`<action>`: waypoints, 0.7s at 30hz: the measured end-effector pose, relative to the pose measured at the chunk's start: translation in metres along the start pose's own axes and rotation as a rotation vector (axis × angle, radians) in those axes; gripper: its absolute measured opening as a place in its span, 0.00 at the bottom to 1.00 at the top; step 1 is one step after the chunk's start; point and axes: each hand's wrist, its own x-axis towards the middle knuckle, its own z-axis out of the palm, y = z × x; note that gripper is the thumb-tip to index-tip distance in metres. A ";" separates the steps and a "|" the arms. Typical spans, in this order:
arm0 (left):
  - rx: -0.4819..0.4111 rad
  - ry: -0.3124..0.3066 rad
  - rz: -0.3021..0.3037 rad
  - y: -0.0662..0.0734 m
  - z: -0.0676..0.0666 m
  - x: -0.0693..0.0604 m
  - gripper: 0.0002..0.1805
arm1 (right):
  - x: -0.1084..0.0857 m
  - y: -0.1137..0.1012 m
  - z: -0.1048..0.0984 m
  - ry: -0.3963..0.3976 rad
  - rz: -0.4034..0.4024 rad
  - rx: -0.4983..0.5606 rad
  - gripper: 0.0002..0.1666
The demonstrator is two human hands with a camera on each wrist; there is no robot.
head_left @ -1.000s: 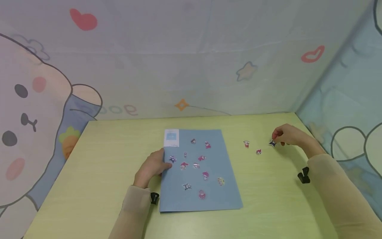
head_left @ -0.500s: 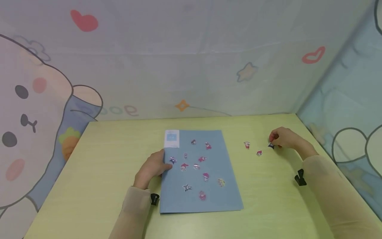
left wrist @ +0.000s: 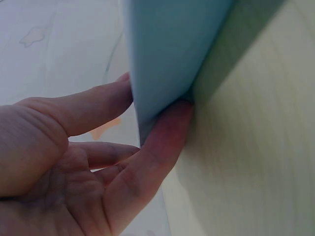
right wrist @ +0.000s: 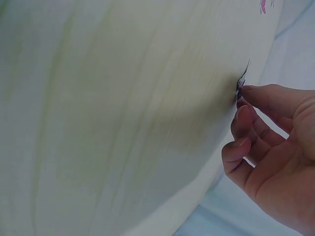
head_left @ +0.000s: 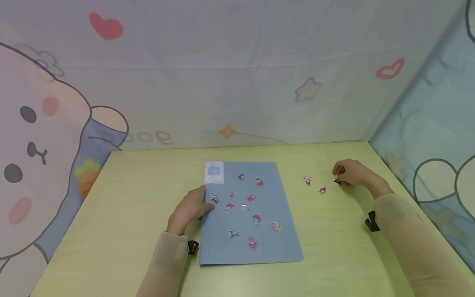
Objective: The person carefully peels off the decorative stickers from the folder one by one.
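Observation:
A blue folder (head_left: 271, 249) lies flat on the pale yellow table, with several small cartoon stickers scattered over its front. My left hand (head_left: 187, 209) holds its left edge, thumb (left wrist: 106, 98) on the upper face and fingers beneath. To the right, my right hand (head_left: 354, 172) pinches a dark star-shaped sticker (head_left: 337, 180) between thumb and fingertips. In the right wrist view this sticker (right wrist: 241, 86) stands on edge close to the tabletop; the fingertips cover part of it. Two more stickers, one with a red figure (head_left: 307, 180) and one smaller pink one (head_left: 323, 190), lie between the folder and that hand.
A white label (head_left: 214, 172) marks the folder's upper left corner. The table (head_left: 141, 181) ends at the back against a cloth backdrop (head_left: 185, 82) printed with cartoons, and another patterned cloth (head_left: 441, 123) hangs on the right. Black clips (head_left: 192, 247) sit at both sleeves.
My right hand has shifted slightly left and toward me with the dark star sticker, then nearly stopped. My left hand keeps its hold on the folder. The view has tilted very slightly.

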 end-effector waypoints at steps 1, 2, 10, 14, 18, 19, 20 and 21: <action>-0.001 -0.001 0.002 0.000 0.000 0.000 0.28 | 0.000 0.000 0.000 0.001 -0.002 -0.006 0.07; -0.004 -0.001 -0.001 0.000 0.000 0.000 0.27 | 0.000 0.000 0.000 0.005 -0.002 -0.012 0.08; 0.009 0.003 -0.009 0.001 0.001 -0.001 0.29 | 0.002 0.001 0.000 0.046 0.001 -0.062 0.09; 0.012 0.005 -0.015 0.000 0.001 0.000 0.30 | 0.001 -0.009 -0.003 0.073 -0.011 -0.074 0.09; 0.020 0.008 -0.024 0.001 0.001 0.000 0.31 | 0.001 -0.030 -0.007 0.128 -0.065 -0.130 0.10; 0.022 0.008 -0.024 0.001 0.001 0.000 0.31 | 0.001 -0.037 -0.008 0.139 -0.077 -0.138 0.11; 0.025 0.007 -0.022 0.001 0.002 0.000 0.31 | 0.001 -0.044 -0.008 0.148 -0.089 -0.145 0.11; 0.022 0.007 -0.024 0.002 0.002 0.000 0.32 | 0.000 -0.052 -0.008 0.156 -0.099 -0.150 0.11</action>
